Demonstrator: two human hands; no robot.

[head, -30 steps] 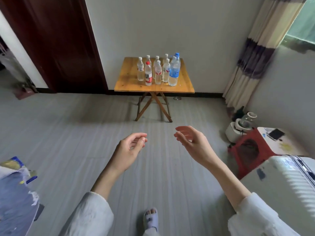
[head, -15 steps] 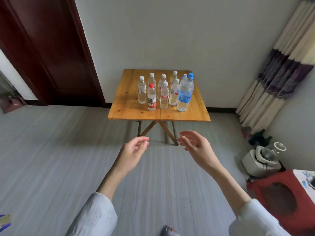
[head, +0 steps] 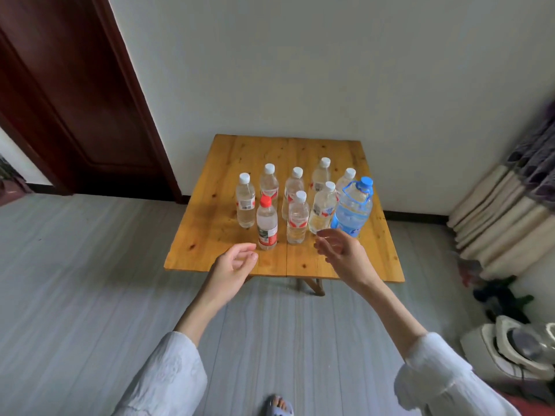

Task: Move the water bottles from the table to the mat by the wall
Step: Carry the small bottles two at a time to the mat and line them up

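Bare near strip of the square yellow wooden desk (head: 228, 259) lies under both hands, the left hand (head: 232, 267) and right hand (head: 341, 255). Ahead, clear plastic water bottles (head: 295, 202) stand close-packed; the red-capped bottle (head: 266, 225) and large blue-labelled bottle (head: 352, 210) front the cluster. The desk's left side and far edge are open.

water bottles upright on the worktop

nine clear plastic bottles stand clustered on the wooden worktop (head: 210, 235): seven white-capped bottles (head: 245, 202) in staggered rows, one red-capped bottle (head: 266, 225) at the near left, and one larger blue-capped bottle (head: 353, 210) with a blue carry handle and blue label at the right. all are capped.
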